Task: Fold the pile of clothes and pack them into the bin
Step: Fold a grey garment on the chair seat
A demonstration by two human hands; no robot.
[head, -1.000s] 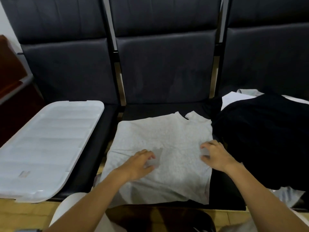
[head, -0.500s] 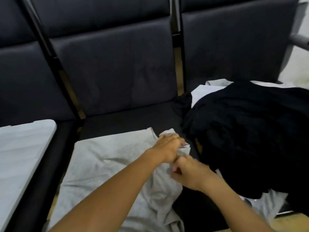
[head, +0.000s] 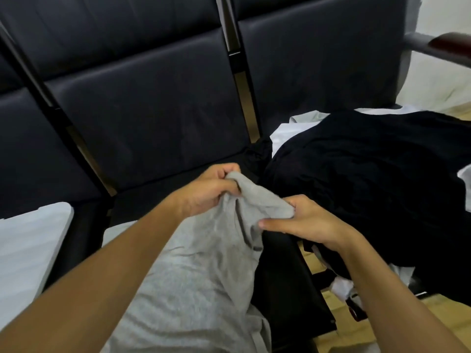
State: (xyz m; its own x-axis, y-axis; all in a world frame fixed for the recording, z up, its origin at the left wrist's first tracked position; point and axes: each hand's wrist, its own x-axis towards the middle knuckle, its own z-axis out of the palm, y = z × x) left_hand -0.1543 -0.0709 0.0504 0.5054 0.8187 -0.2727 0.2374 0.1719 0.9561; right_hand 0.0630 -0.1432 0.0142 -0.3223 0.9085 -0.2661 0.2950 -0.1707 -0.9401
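Note:
A light grey T-shirt [head: 204, 271] lies on the middle seat of a black bench, with its far right corner lifted off the seat. My left hand [head: 206, 192] grips that raised corner from the left. My right hand [head: 303, 222] pinches the same bunched cloth from the right, thumb toward me. A pile of clothes [head: 369, 189] sits on the right seat, a black garment on top and white cloth [head: 288, 131] showing beneath it. No bin is in view.
A translucent white plastic lid [head: 28, 248] lies on the left seat. Black seat backs [head: 153, 103] rise behind. A wooden armrest [head: 448, 44] is at the top right. Wooden floor [head: 344, 324] shows below the bench at right.
Both hands left the flat shirt's lower part, went to its far right corner and lifted it. The view swung to the right, toward the clothes pile.

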